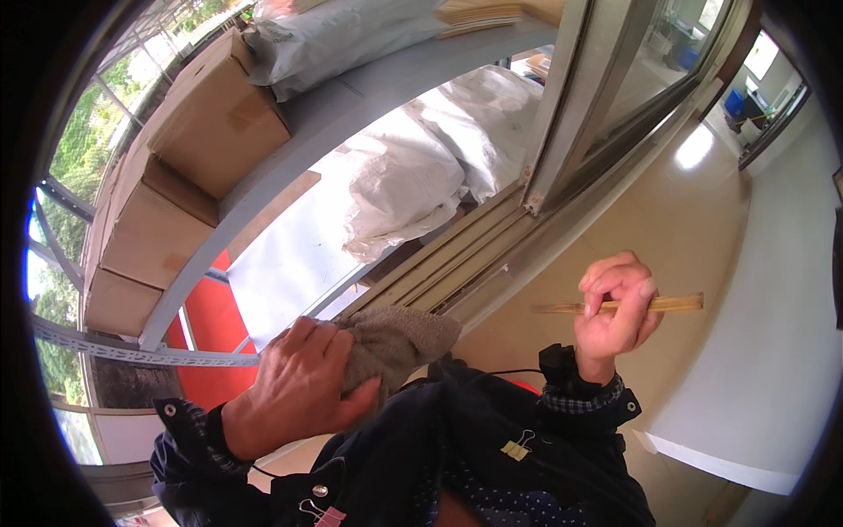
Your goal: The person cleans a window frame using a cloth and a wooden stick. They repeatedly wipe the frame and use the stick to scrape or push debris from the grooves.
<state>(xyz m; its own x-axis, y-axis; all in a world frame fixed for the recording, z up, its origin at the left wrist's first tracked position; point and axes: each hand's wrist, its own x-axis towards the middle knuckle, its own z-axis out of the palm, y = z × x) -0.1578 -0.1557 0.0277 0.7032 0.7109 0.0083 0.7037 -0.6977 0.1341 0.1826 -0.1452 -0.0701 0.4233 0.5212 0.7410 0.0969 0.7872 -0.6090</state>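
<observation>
My left hand [299, 379] grips a grey-brown cloth [402, 342], whose loose end spreads over the near end of the sliding-window track [454, 263]. The palm side of this hand is hidden. Off to the right, my right hand [619, 303] is curled around a thin wooden stick [678, 303] that sticks out on both sides of the fist. It hangs in the air above the tan floor [566, 277]. Along the track, the metal grooves look dirty. The upright frame of a window sash [560, 118] meets the track at its far part.
Beyond the window stands a grey metal shelf [342, 92] with cardboard boxes [211, 112] and a grey plastic sack [342, 39]. White sacks [408, 171] lie lower down. A white wall [764, 296] bounds the right side. Binder clips [517, 448] hang on my dark jacket [408, 448].
</observation>
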